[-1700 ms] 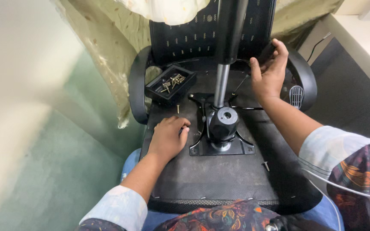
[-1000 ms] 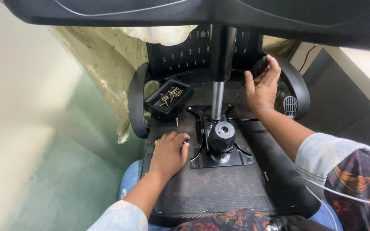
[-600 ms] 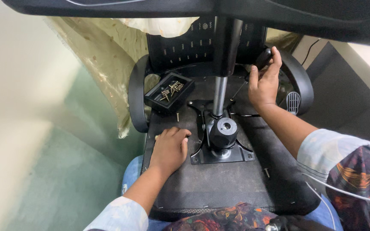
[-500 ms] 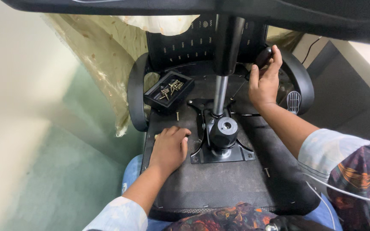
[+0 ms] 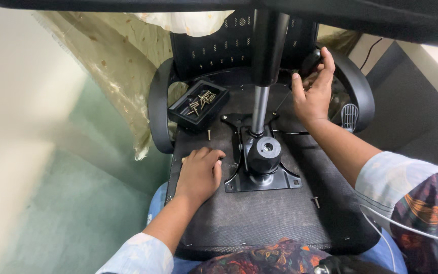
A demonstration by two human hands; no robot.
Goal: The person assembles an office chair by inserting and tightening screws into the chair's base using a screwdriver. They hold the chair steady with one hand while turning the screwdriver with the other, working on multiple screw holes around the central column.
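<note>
While the left hand (image 5: 198, 175) rests flat, fingers together, on the upturned chair seat (image 5: 259, 218) beside the mechanism plate (image 5: 285, 182), the right hand (image 5: 313, 91), fingers curled, grips a lever knob (image 5: 310, 63) beyond the upright gas cylinder (image 5: 260, 109)

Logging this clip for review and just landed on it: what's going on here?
A person has an office chair turned upside down in front of them, the underside of its seat facing up. Their left hand rests flat on it beside the metal mechanism plate, where the gas cylinder stands. Their right hand grips a part near the right armrest. A black tray of screws sits by the other armrest, and a loose screw lies on the seat.
</note>
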